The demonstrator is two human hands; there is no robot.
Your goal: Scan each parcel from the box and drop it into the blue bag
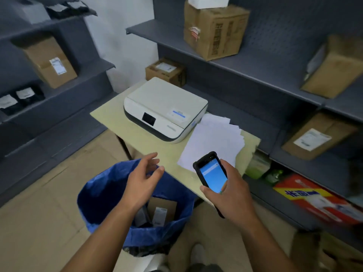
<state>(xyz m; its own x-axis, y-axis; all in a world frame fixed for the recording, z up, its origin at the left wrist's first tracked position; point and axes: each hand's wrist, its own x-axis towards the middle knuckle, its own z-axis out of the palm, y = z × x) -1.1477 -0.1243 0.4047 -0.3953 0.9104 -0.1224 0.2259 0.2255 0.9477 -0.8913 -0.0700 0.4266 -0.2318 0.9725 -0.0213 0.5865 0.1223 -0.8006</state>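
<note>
The blue bag stands open on the floor in front of me. Inside it lies a brown parcel with a white label, beside a darker packet. My left hand hovers over the bag's mouth, fingers spread and loose, holding nothing. To its right, my right hand grips a black handheld scanner with its blue screen lit, held above the table's near edge. At the bottom right a brown cardboard box shows only in part.
A pale table holds a white printer and a stack of white paper. Grey shelves with cardboard boxes line the left and right walls. A red carton lies on the low right shelf.
</note>
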